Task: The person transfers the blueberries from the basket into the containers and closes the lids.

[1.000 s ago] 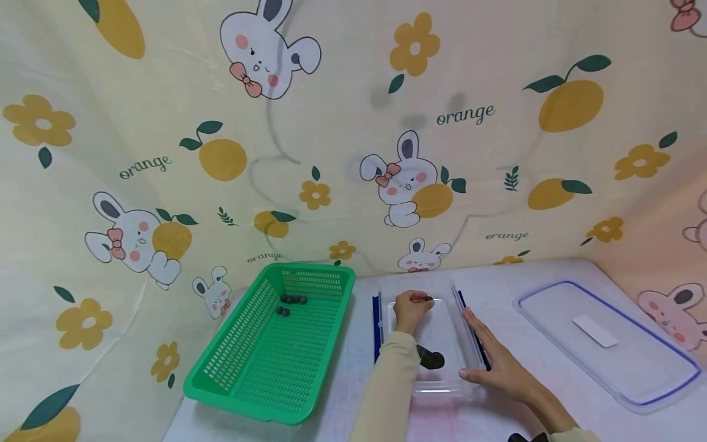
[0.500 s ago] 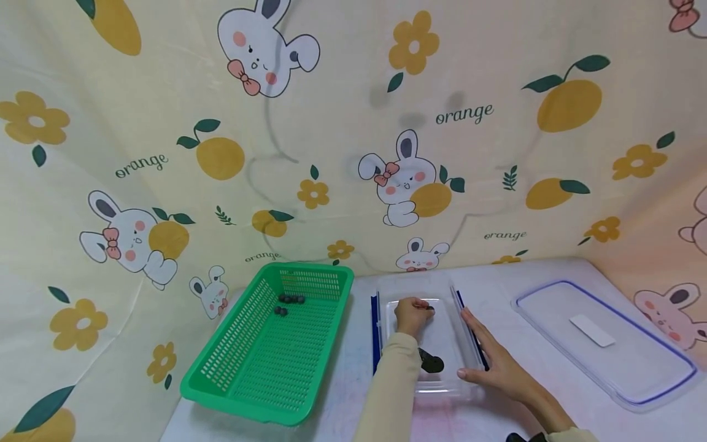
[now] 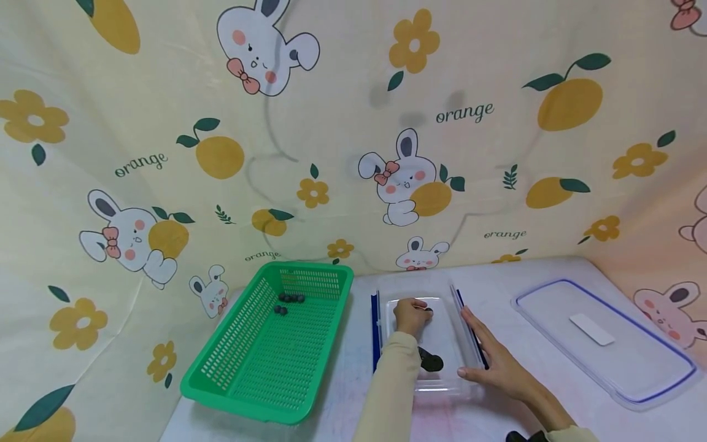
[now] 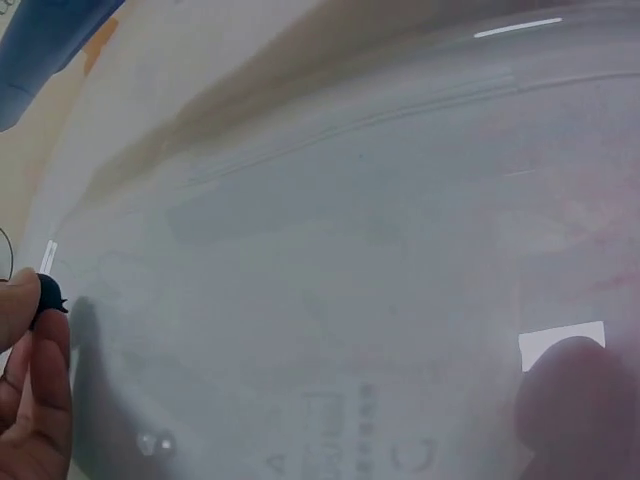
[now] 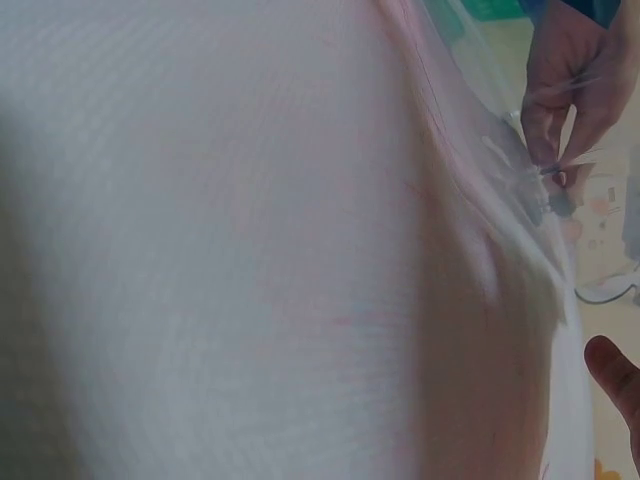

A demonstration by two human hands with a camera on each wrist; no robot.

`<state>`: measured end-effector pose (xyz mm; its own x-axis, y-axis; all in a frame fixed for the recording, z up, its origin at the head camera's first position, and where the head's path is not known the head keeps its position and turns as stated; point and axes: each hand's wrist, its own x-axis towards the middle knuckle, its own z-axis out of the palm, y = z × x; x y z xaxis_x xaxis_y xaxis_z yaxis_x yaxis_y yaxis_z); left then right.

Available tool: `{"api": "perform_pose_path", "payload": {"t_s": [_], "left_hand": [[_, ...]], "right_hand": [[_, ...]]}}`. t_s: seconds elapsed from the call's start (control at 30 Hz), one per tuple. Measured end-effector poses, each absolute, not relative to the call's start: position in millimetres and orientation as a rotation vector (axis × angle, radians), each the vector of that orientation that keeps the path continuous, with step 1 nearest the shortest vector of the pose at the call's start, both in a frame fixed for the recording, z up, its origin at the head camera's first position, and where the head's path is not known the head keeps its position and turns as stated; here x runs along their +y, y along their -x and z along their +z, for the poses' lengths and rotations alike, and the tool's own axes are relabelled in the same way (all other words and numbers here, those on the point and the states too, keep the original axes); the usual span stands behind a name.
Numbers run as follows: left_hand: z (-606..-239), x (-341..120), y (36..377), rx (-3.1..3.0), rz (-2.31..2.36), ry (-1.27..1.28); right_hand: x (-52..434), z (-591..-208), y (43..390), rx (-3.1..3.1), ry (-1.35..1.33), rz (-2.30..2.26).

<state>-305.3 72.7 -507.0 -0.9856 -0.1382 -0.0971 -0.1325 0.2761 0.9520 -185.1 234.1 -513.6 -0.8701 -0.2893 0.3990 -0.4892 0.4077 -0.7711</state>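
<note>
In the head view my left hand (image 3: 411, 317) reaches down into a clear plastic container (image 3: 446, 339) near its far end. Thumb and fingertips pinch a blueberry (image 4: 48, 293), whose small crown shows in the left wrist view. Seen through the clear wall in the right wrist view, the same pinch sits low in the container. My right hand (image 3: 497, 363) lies along the outside of the container's right wall, fingers extended and thumb apart, near the folded-out blue-edged flap (image 3: 471, 328).
Left of the container stands a green perforated basket (image 3: 270, 374) with several blueberries (image 3: 293, 298) at its far end. A clear lid with a blue seal (image 3: 635, 362) lies on the white-covered table to the right. A patterned cloth (image 3: 342, 123) hangs behind.
My left hand has come slightly nearer and lower inside the container, still pinching the blueberry. The right hand keeps its place by the container's wall.
</note>
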Motion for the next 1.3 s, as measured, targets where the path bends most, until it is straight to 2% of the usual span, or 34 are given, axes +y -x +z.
{"api": "perform_pose_path", "payload": {"t_s": [0.33,0.73,1.3], "left_hand": [[-498.9,68.0,307.7,-2.541,-1.841,-0.245],[-479.3,61.9,314.6,-2.466,-2.044,-0.217],[-452.3,46.0,319.0,-2.222,-2.383,0.235]], "right_hand": [[233.0,-514.5,183.8,-2.459,-0.691,1.489],[232.6,-517.1,184.2,-2.446,-0.706,1.414],[233.4,-520.8,186.1,-2.455,-0.663,1.450]]}}
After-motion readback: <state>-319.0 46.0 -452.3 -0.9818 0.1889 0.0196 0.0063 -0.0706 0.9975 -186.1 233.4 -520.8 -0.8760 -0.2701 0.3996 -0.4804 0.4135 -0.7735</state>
